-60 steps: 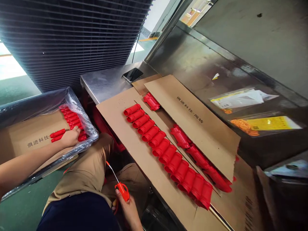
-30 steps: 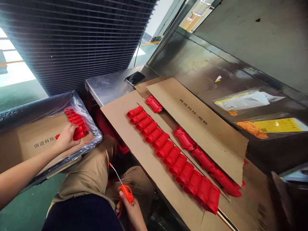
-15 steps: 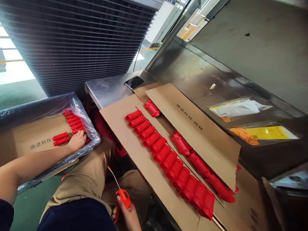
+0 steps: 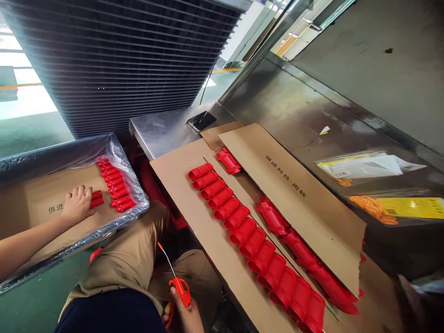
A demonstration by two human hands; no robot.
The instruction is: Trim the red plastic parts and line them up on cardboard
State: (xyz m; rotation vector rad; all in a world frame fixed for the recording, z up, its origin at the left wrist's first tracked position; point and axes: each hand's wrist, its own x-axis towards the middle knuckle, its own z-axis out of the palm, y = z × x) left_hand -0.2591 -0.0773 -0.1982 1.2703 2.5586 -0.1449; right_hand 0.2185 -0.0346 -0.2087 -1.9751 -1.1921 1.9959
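Observation:
My left hand (image 4: 78, 203) reaches into the plastic-lined box (image 4: 120, 162) at the left, its fingers bent over the ends of two red tubes (image 4: 97, 199) lying on the cardboard there. Several more red parts (image 4: 116, 185) lie in a column along the box's right end. Low in the view, my right hand (image 4: 187, 314) is wrapped round an orange air blow gun (image 4: 181, 290) with a thin metal nozzle pointing up and left. A long row of red tubes (image 4: 237, 217) rests on the cardboard sheet (image 4: 173, 169) to the right.
A printed cardboard strip (image 4: 294, 199) partly covers other red parts (image 4: 272, 215). A phone (image 4: 201, 121) lies on the metal table (image 4: 156, 129). Plastic bags with papers and orange rings (image 4: 373, 208) are at the right. A dark ribbed stack (image 4: 121, 60) stands behind.
My left hand has moved left inside the box, from the end of the column to the two separate tubes. My right hand still holds the blow gun. The view has shifted slightly.

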